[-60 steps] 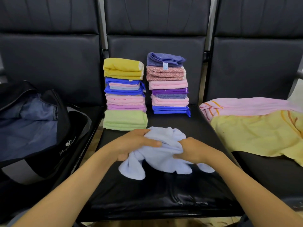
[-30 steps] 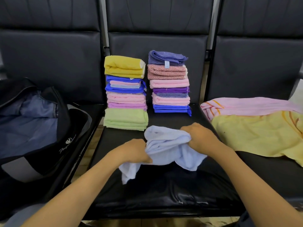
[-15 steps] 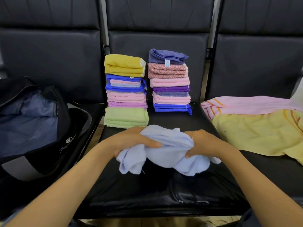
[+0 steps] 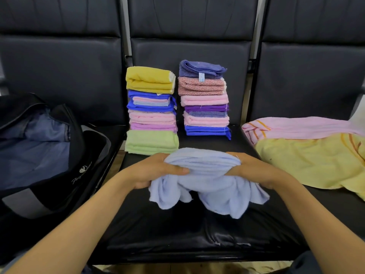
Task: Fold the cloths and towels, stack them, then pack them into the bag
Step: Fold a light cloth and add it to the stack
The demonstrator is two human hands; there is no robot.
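A crumpled light blue cloth [image 4: 205, 180] hangs bunched over the middle black seat [image 4: 177, 230]. My left hand [image 4: 156, 171] grips its left end, thumb across the front. My right hand [image 4: 250, 171] grips its right end. Loose corners droop below both hands. Behind stand two stacks of folded cloths: the left stack [image 4: 152, 111] topped by a yellow one, the right stack [image 4: 205, 99] topped by a purple-blue one. An open black bag [image 4: 49, 151] with a blue lining sits on the left seat.
An unfolded pink towel [image 4: 300, 127] and an unfolded yellow towel [image 4: 308, 161] lie spread on the right seat. Black seat backs rise behind everything. A gap separates the middle seat from the left one.
Both hands have kept working the blue cloth, gathering it into a tighter bunch and lifting it slightly; its top edge is now stretched between them. The stacks, towels and bag have not moved.
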